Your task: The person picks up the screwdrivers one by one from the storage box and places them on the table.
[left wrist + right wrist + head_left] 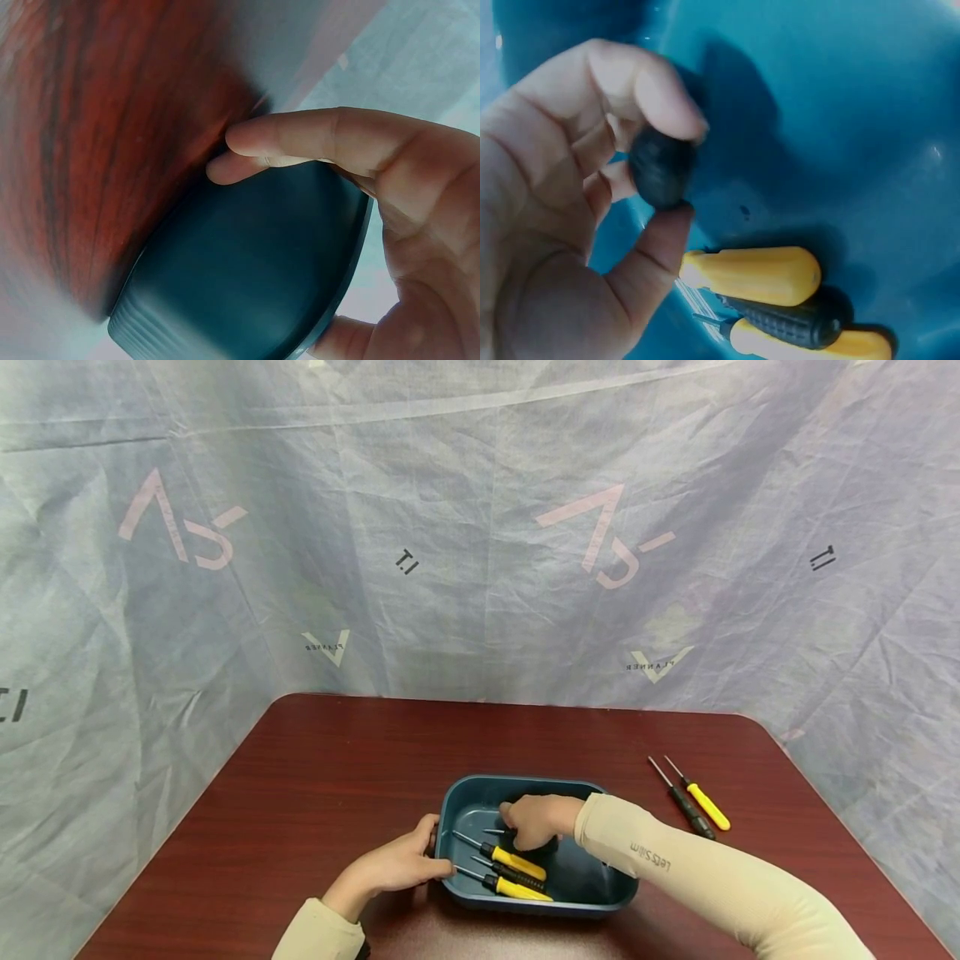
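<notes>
A dark blue-green plastic bin [480,792] sits on the table. My left hand [397,864] grips its left end, the fingers against the outer wall [247,247] and the thumb at the rim. Inside the bin, my right hand [534,820] pinches a screwdriver by its black handle [660,169] between thumb and fingers. Its thin shaft [493,832] points left; the hand hides most of the handle in the head view. Below lie a yellow-handled screwdriver [517,862], a black-handled one [519,876] and another yellow-handled one [522,891], side by side.
On the dark red table [337,777], right of the bin, a black-handled screwdriver [692,811] and a yellow-handled screwdriver [707,807] lie next to each other. A printed grey cloth [480,527] hangs behind the table.
</notes>
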{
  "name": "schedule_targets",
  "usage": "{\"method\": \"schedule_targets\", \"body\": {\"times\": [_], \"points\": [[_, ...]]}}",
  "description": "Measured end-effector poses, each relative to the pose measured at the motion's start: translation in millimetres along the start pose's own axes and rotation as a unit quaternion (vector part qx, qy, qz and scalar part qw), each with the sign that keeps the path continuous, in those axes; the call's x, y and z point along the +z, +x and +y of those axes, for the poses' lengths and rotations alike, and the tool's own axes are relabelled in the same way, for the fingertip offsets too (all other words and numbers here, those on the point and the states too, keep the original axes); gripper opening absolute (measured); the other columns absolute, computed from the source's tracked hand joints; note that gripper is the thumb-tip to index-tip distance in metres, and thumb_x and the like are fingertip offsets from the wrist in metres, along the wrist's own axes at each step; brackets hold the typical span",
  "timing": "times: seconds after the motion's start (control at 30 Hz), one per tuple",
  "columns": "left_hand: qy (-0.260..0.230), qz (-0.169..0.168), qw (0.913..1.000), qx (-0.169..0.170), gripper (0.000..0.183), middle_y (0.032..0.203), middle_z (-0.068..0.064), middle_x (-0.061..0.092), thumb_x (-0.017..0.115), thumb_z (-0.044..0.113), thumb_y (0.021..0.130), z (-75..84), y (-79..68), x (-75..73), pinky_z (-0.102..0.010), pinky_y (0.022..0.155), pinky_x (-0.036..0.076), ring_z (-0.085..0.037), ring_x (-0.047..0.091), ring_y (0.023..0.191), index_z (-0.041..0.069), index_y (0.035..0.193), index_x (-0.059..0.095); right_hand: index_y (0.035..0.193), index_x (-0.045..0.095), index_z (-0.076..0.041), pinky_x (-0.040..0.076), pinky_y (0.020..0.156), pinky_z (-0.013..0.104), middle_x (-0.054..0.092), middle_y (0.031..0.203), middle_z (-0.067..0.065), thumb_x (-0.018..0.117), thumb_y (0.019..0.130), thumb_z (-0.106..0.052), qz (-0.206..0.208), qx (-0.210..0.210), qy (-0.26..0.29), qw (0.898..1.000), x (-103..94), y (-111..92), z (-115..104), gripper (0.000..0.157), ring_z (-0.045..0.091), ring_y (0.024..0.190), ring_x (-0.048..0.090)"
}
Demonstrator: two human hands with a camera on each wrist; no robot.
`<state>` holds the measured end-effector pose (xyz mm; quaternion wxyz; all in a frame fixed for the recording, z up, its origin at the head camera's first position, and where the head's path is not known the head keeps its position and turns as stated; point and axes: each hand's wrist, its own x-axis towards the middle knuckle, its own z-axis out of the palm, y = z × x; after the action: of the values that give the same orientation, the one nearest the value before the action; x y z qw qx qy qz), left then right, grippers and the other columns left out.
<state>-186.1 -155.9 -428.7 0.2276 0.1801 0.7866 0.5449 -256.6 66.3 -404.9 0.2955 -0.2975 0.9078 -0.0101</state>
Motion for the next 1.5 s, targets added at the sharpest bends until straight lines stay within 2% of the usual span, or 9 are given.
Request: {"method": "schedule_targets", "body": {"times": [0.1,0.17,0.27,0.37,0.5,0.8,1.0,1.27,1.5], "points": [[0.006,0.001,1.0,-0.004,0.066,0.102,-0.016,0.056,0.061,0.016,0.077,-0.4,0.4,-0.5,-0.029,0.071,0.042,-0.016,0.054,0.085,-0.008,0.127,0.026,0.13,0.043,-0.009,0.04,0.062,0.028,0.06,0.109,0.006,0.051,0.091,-0.015,0.017,0.009,-0.022,1.0,1.0,-0.6,-1.7,0.041,0.013,0.064,0.049],[0.009,0.002,0.9999,-0.006,0.067,0.102,-0.016,0.056,0.061,0.017,0.077,-1.2,0.7,-0.7,-0.029,0.072,0.042,-0.017,0.054,0.085,-0.008,0.128,0.025,0.136,0.039,-0.009,0.039,0.064,0.029,0.059,0.113,0.008,0.05,0.092,-0.017,0.03,0.017,-0.035,0.999,2.0,-1.0,-2.8,0.046,0.015,0.067,0.051],[0.01,0.003,0.9999,-0.005,0.067,0.102,-0.016,0.056,0.062,0.017,0.077,-2.2,1.3,-0.7,-0.03,0.073,0.042,-0.017,0.054,0.087,-0.009,0.127,0.026,0.134,0.04,-0.011,0.042,0.067,0.031,0.056,0.119,0.009,0.049,0.093,-0.02,0.046,0.028,-0.054,0.997,2.9,-1.7,-3.7,0.043,0.019,0.08,0.055],[0.013,0.003,0.9999,-0.002,0.067,0.101,-0.016,0.056,0.062,0.017,0.077,-3.0,1.7,-0.7,-0.03,0.073,0.042,-0.017,0.054,0.086,-0.008,0.127,0.026,0.131,0.042,-0.012,0.043,0.074,0.033,0.053,0.123,0.009,0.047,0.094,-0.023,0.056,0.03,-0.066,0.996,4.8,-1.6,-3.3,0.039,0.024,0.098,0.054],[0.013,0.004,0.9999,-0.002,0.067,0.102,-0.016,0.056,0.062,0.017,0.077,-3.2,1.9,0.1,-0.03,0.072,0.042,-0.017,0.054,0.086,-0.008,0.127,0.026,0.132,0.041,-0.013,0.043,0.082,0.038,0.051,0.126,0.01,0.046,0.094,-0.025,0.071,0.032,-0.075,0.994,7.0,-2.6,-4.3,0.04,0.029,0.108,0.049],[0.011,0.004,0.9999,-0.003,0.065,0.103,-0.015,0.056,0.062,0.017,0.077,-5.0,2.2,1.2,-0.03,0.07,0.043,-0.017,0.055,0.085,-0.007,0.126,0.027,0.12,0.046,-0.012,0.043,0.069,0.034,0.054,0.106,0.009,0.048,0.093,-0.027,0.147,0.012,-0.158,0.976,8.0,-9.0,-5.9,0.031,0.024,0.086,0.045],[0.02,0.007,0.9998,-0.002,0.064,0.103,-0.015,0.058,0.062,0.018,0.078,-4.9,2.1,0.1,-0.03,0.07,0.042,-0.017,0.055,0.085,-0.006,0.126,0.029,0.119,0.047,-0.012,0.041,0.069,0.033,0.055,0.103,0.008,0.048,0.093,-0.028,0.183,-0.002,-0.187,0.965,5.7,-13.5,-5.6,0.03,0.024,0.084,0.043],[0.02,0.006,0.9998,-0.005,0.061,0.101,-0.015,0.057,0.061,0.017,0.078,-3.1,1.1,0.5,-0.03,0.058,0.042,-0.017,0.054,0.073,-0.007,0.125,0.029,0.114,0.048,-0.012,0.037,0.067,0.032,0.054,0.098,0.007,0.049,0.092,-0.027,0.219,-0.008,-0.193,0.956,3.0,-17.5,-4.1,0.027,0.021,0.079,0.039],[0.029,0.013,0.9995,-0.003,0.064,0.102,-0.014,0.058,0.063,0.019,0.076,-3.0,2.1,-0.1,-0.03,0.068,0.042,-0.017,0.054,0.083,-0.007,0.125,0.03,0.102,0.047,-0.012,0.031,0.064,0.031,0.049,0.083,0.003,0.05,0.091,-0.026,0.249,-0.011,-0.183,0.951,-1.7,-19.2,0.7,0.018,0.02,0.075,0.034]]}}
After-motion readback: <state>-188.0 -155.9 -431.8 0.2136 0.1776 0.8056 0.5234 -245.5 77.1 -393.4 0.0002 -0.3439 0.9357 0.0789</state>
